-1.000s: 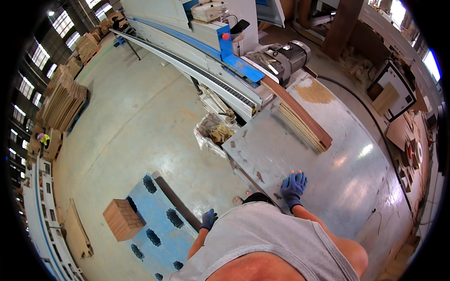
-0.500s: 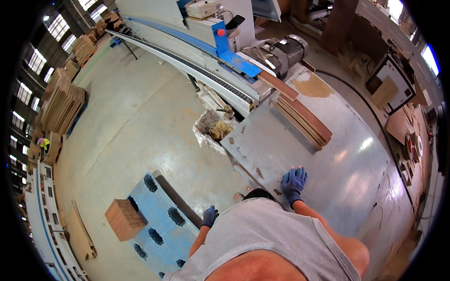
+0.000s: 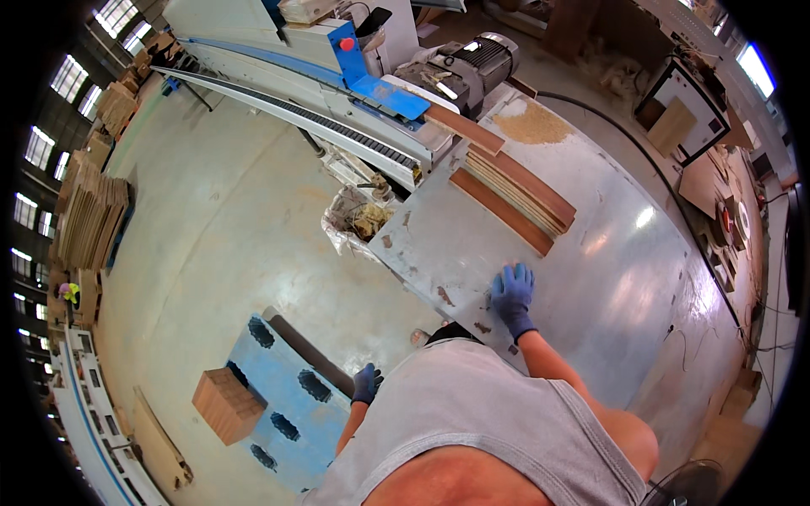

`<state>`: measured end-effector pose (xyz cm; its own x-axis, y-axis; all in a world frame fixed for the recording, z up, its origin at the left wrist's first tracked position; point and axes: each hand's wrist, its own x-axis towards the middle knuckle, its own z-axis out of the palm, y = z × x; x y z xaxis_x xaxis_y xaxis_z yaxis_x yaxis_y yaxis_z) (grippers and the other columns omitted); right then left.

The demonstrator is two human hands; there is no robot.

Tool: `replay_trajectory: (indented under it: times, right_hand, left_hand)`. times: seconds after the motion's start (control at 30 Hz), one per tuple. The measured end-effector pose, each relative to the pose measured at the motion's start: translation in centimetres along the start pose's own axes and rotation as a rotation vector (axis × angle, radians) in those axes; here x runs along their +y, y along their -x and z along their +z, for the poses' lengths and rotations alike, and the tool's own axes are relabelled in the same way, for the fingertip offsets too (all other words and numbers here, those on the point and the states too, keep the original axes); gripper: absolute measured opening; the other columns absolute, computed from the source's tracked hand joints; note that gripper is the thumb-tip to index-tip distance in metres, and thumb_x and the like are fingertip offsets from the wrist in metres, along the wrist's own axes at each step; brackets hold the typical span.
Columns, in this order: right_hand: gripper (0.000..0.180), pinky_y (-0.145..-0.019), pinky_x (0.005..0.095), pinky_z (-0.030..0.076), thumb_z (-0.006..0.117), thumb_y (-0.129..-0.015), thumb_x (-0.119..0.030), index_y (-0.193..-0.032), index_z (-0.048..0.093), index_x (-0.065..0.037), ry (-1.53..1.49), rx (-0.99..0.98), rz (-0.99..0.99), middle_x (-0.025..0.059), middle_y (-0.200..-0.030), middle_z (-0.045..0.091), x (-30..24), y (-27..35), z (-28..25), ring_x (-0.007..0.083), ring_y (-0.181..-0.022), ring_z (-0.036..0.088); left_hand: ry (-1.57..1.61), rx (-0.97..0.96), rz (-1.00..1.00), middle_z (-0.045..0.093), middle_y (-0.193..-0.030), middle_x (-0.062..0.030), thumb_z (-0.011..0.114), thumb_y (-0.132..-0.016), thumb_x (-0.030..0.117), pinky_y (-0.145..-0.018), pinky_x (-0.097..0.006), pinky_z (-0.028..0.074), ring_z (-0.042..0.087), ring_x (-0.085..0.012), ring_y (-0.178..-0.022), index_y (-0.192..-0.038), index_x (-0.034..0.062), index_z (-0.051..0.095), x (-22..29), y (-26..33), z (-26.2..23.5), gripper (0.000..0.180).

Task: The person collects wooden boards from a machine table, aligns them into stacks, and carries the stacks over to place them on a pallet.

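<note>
My right hand (image 3: 513,297), in a blue glove, lies on the grey metal table (image 3: 603,312) with its fingers stretched forward and nothing in them. Just beyond its fingertips is a group of narrow brown board strips (image 3: 521,202). Several stand on edge, showing pale sides, and one lies brown face up along their near left side. My left hand (image 3: 366,384), gloved too, hangs low beside the blue pallet (image 3: 308,422), fingers loosely apart and holding nothing that I can see. A block of stacked brown pieces (image 3: 228,405) sits on that pallet's left side.
A long machine with a roller-chain track (image 3: 337,118) runs to the far left. Its blue outfeed plate (image 3: 392,97) carries another brown strip (image 3: 464,126). Sawdust (image 3: 531,124) lies near a motor (image 3: 472,67). A scrap bag (image 3: 354,221) stands by the table corner.
One strip at the near side of the group now lies face up, apart from those on edge. My right hand is slightly nearer the strips. The whole view has shifted a little.
</note>
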<state>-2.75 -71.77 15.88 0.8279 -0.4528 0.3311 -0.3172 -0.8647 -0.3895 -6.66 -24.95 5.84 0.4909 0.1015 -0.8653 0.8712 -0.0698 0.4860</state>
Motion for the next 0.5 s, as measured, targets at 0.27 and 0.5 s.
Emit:
replay_trajectory:
  times: [0.27, 0.5]
  right_hand:
    - [0.052, -0.097, 0.0496, 0.044, 0.07, -0.084, -0.032, -0.129, 0.062, -0.008, 0.203, 0.009, -0.064, 0.0203, -0.125, 0.06, 0.4, -15.3, 2.4, 0.0383, -0.115, 0.056]
    - [0.048, -0.083, 0.0508, 0.049, 0.073, -0.082, -0.033, -0.125, 0.064, -0.013, 0.194, -0.157, -0.059, 0.0155, -0.113, 0.062, 2.9, -15.7, 4.7, 0.0335, -0.105, 0.061]
  left_hand:
    - [0.074, 0.091, -0.117, 0.065, -0.127, -0.0169, 0.061, -0.096, 0.038, -0.083, -0.047, 0.052, 0.065, -0.034, -0.101, -0.14, 0.0034, 0.05, 1.4, 0.1, 1.2, 0.057]
    - [0.049, 0.092, -0.138, 0.064, -0.129, -0.0109, 0.061, -0.094, 0.035, -0.084, -0.048, 0.052, 0.063, -0.0316, -0.108, -0.138, 0.0081, 0.052, 3.4, 1.4, 3.7, 0.053]
